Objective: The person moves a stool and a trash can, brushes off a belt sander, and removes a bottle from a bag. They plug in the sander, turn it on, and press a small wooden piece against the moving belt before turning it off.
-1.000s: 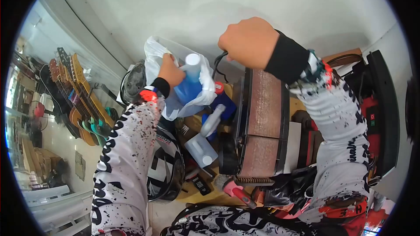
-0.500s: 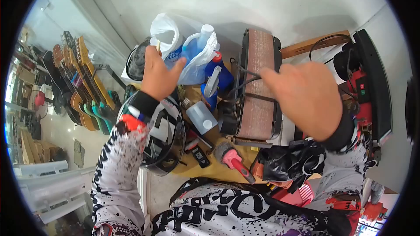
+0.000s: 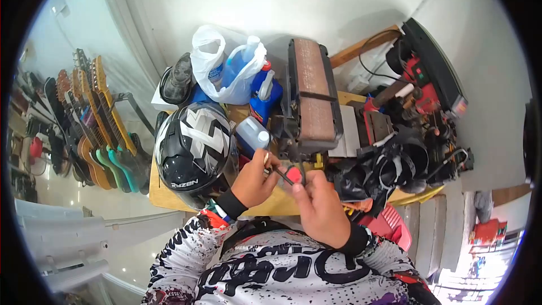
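My left hand [image 3: 253, 184] is closed, with a small pale piece [image 3: 266, 158] between its fingertips. Close beside it, my right hand [image 3: 323, 210] grips a small red-and-black tool [image 3: 294, 174] whose kind I cannot make out. A thin dark part of it reaches toward the left fingers. Both hands are held low in front of my chest. Left of them lies a black, white and grey helmet [image 3: 197, 152]. Beyond the fingers stands a translucent bottle [image 3: 252, 134]. A belt sander [image 3: 316, 117] with a brown belt sits past the right hand.
A white plastic bag [image 3: 234, 87] with bottles and a blue spray bottle [image 3: 264, 97] stand at the back. Black gear [image 3: 398, 164] and red-black machinery [image 3: 423, 87] crowd the right side. Several guitars [image 3: 104, 130] stand at left; a red basket [image 3: 389, 223] is below right.
Both hands have come down and toward my body, now close together. The right hand has left the sander with the dark thin item. My view has shifted, showing more of the helmet.
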A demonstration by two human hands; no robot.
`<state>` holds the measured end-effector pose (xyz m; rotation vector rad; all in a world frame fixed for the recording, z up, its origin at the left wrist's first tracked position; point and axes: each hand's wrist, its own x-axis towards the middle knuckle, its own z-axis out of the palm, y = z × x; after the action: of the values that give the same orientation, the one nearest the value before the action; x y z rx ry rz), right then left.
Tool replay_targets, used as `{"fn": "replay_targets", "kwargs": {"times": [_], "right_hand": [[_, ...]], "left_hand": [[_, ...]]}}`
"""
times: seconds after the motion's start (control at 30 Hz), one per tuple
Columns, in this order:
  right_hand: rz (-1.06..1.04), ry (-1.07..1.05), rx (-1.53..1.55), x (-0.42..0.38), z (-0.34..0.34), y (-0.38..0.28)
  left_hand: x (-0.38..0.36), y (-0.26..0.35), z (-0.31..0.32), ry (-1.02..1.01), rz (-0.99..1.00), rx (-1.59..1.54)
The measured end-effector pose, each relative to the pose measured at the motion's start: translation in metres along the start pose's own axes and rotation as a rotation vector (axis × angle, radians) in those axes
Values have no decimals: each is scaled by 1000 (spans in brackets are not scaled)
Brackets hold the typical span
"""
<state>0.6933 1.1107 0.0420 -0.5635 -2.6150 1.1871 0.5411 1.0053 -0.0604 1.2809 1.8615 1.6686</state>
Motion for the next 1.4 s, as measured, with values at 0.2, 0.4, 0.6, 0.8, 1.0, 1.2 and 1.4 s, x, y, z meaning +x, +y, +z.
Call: {"fn": "replay_targets", "kwargs": {"times": [0.2, 0.4, 0.6, 0.8, 1.0, 1.2, 1.4], "right_hand": [[-5, -135, 1209, -12, -4, 14], [255, -280, 1428, 90, 3, 2], [-199, 275, 1299, 180, -15, -68], [-581, 131, 1313, 116, -88, -132], [-739, 452, 1422, 16, -214, -123], [-845, 92, 1321, -94, -305, -69], [-782, 259, 1177, -199, -319, -111]], "left_hand": [[-77, -19, 9, 10, 54, 162], [-124, -55, 15, -141, 84, 453], [-132, -112, 21, 40, 49, -46], [-113, -79, -21, 9, 27, 562], [-100, -102, -36, -32, 143, 566], [-105, -154, -7, 86, 50, 133], [-128, -56, -12, -203, 38, 440]]}}
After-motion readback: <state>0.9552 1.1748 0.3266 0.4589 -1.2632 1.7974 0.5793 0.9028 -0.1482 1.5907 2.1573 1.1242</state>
